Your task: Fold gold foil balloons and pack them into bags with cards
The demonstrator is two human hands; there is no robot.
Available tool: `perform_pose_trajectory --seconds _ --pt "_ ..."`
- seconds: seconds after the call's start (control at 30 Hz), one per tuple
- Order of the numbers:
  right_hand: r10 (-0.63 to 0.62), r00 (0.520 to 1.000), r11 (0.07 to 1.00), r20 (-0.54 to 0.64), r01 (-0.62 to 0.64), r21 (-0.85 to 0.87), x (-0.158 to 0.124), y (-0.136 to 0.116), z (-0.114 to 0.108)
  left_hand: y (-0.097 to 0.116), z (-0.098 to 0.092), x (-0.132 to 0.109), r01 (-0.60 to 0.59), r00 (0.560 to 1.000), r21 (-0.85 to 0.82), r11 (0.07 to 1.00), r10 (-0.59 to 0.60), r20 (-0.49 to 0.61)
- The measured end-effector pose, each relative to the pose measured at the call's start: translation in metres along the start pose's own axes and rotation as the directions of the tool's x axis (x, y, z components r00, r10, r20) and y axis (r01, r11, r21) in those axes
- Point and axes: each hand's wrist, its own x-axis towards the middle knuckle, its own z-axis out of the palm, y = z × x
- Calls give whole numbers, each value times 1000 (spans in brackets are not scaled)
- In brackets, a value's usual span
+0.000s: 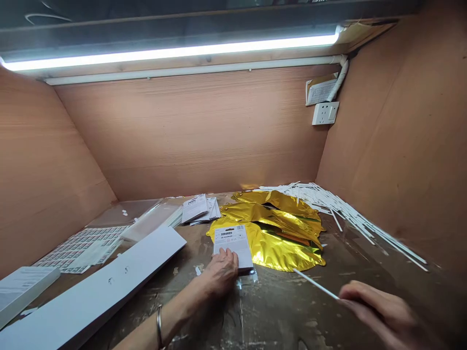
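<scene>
My left hand (223,268) has its curled fingers over the lower part of a white printed card (230,239) with a hanging slot and a barcode. Clear plastic shows below the card's lower edge, and my thumb is hidden. Between thumb and fingers, my right hand (379,308), slightly blurred, pinches one end of a thin white stick (316,284). The stick's other end points up and left, to the lower edge of shiny gold foil sheets (284,250). These overlap in a pile behind and beside the card.
Many loose white sticks (350,218) lie along the back right. More printed cards (195,208) are stacked behind. At left are a long white box (95,287), clear plastic bags (155,221), sticker sheets (80,247) and another white box (25,287). Wooden walls (204,136) enclose the table.
</scene>
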Motion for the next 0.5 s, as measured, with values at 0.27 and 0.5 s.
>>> perform_pose_trajectory --seconds 0.27,0.5 --pt "-24 961 995 274 -3 98 73 -61 19 -22 -54 33 -8 1000 -61 998 10 28" --pt "-31 979 997 204 44 -63 100 -70 34 -17 -63 44 -60 998 -67 996 58 -22"
